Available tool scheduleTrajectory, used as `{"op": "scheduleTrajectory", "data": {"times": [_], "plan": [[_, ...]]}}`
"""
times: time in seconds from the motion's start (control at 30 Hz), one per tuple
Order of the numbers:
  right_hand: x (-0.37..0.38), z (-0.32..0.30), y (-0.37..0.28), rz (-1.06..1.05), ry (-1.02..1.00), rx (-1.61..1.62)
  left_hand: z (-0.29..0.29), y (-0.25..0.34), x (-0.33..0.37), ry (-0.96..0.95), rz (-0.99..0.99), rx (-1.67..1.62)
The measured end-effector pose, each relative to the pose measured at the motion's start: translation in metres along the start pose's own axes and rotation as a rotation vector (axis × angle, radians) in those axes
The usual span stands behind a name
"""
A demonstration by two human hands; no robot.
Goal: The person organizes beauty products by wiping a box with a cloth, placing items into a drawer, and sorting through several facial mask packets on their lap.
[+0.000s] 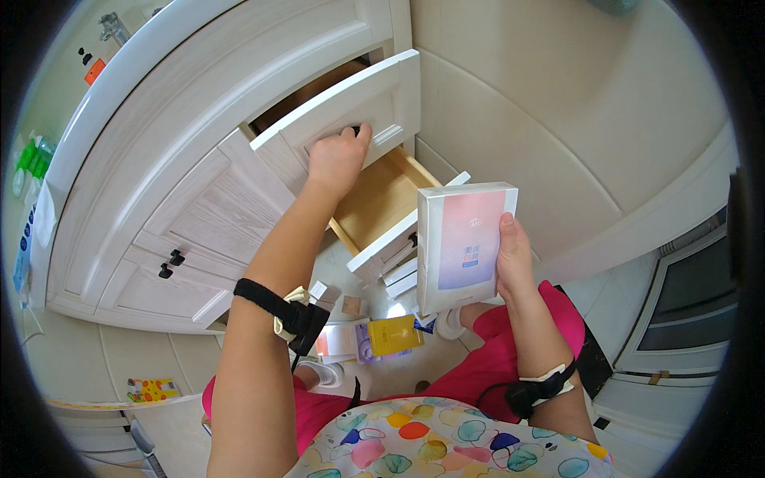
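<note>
My left hand (339, 159) is closed round the small black knob (356, 130) of the upper drawer (343, 99), which stands partly pulled out of the whitish cabinet. Its inside is mostly hidden behind the drawer front. Below it, a second drawer (382, 203) is pulled farther out, and its pale wooden bottom shows. My right hand (514, 259) grips a white carton (466, 247) with a pink-to-blue front by its right edge, thumb on the front face. The carton is upright and covers part of the lower drawer's front.
On the floor between my feet lie a yellow box (394, 335), a white and pink box (336, 341) and several small boxes. Cabinet doors with black knobs (170, 264) are at the left. A tiled wall (558, 103) rises at the right, near a grey-framed panel (677, 299).
</note>
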State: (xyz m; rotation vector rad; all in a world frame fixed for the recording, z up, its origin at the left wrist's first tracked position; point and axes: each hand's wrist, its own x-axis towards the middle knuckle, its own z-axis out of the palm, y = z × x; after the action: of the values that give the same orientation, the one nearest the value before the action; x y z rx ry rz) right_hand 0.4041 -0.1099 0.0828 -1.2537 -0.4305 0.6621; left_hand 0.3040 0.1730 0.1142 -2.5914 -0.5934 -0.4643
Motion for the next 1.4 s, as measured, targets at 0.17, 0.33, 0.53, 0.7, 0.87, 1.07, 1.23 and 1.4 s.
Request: {"op": "scheduleTrajectory", "data": {"times": [0.17,0.33,0.53,0.7,0.87,1.07,1.23,1.4], "plan": [[-0.001,0.0,-0.003,0.017,0.028,0.023,0.01,-0.011,0.005,0.02,-0.034,-0.01],[-0.003,0.001,-0.007,0.013,0.028,0.013,0.015,-0.016,0.011,-0.011,-0.091,0.005],[-0.005,-0.001,-0.008,0.012,0.025,0.022,0.02,-0.022,0.017,-0.03,-0.143,-0.022],[-0.005,-0.001,-0.009,-0.006,0.012,0.028,0.023,-0.026,0.021,-0.056,-0.159,-0.011],[-0.005,-0.001,-0.012,0.022,0.032,0.011,0.019,-0.028,0.022,-0.091,-0.178,-0.004],[-0.005,0.001,-0.011,-0.003,0.044,0.076,0.016,-0.029,0.025,-0.1,-0.193,-0.013],[-0.004,-0.001,-0.011,0.024,0.006,0.009,0.019,-0.031,0.025,-0.104,-0.179,-0.021],[-0.004,0.0,-0.01,0.037,0.036,0.021,0.011,-0.026,0.014,-0.031,-0.25,-0.132]]}}
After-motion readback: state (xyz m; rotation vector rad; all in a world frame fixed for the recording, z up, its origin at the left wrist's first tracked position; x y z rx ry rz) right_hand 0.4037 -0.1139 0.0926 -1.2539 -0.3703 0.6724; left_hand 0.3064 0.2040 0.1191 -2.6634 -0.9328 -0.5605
